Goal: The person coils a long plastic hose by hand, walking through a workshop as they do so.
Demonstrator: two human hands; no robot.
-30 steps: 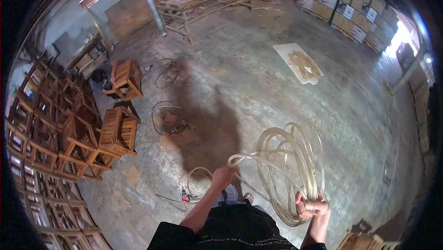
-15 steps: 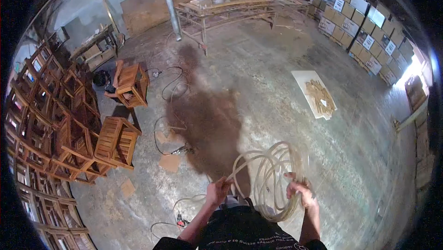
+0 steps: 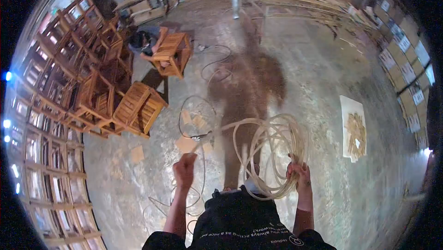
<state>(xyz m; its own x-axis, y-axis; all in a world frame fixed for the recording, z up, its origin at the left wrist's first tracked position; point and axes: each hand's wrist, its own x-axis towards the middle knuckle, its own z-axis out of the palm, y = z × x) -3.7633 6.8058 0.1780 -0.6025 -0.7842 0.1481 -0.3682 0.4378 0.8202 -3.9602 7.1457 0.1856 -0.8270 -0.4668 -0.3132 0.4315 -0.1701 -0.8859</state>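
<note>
A coil of pale, translucent hose (image 3: 301, 146) hangs in several loose loops in front of my body. My right hand (image 3: 300, 174) is closed round the bundled strands on the coil's right side. Off to the left, my left hand (image 3: 185, 170) is closed on a single length of the same hose, which runs from the top of the coil down to my fingers. The lower loops hang beside my dark apron (image 3: 240, 224) and partly cover my feet.
A person (image 3: 148, 42) crouches at a small slatted wooden stool (image 3: 173, 54). Another stool (image 3: 140, 108) and stacked wooden frames (image 3: 55, 60) stand left. Cables and cardboard pieces (image 3: 186, 144) lie on the floor. Right are a white board (image 3: 347, 125) with wood pieces and stacked cartons (image 3: 408, 72).
My left hand has moved left and up, drawing a length of hose away from the coil. My right hand has closed on the bundle. The view has turned left.
</note>
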